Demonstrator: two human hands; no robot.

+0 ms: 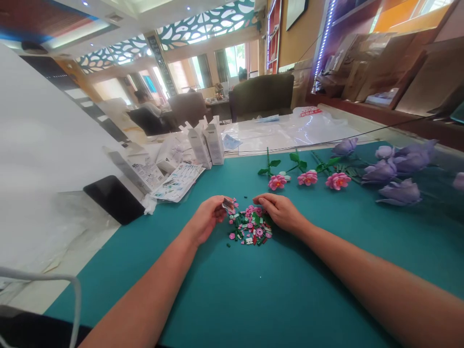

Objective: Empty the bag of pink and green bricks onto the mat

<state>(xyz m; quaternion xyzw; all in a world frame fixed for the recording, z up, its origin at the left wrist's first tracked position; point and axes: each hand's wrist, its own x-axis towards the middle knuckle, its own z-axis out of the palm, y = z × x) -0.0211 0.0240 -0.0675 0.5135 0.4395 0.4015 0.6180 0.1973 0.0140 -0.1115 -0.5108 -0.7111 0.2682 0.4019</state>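
Observation:
A small heap of pink, green and white toy brick pieces (250, 228) lies on the teal mat (253, 290) in front of me. My left hand (208, 216) rests at the heap's left edge, fingertips pinched on a small clear packet (228, 205). My right hand (281, 210) lies palm down on the heap's right side, fingers curled over the pieces. Three built pink brick flowers (308, 178) on green stems lie in a row just beyond the heap.
Purple brick flowers (389, 174) lie at the far right. Instruction leaflets (177, 181), white boxes (208, 140) and a black phone (114, 198) sit at the left. Clear plastic bags (290, 128) lie behind. People sit in armchairs far back.

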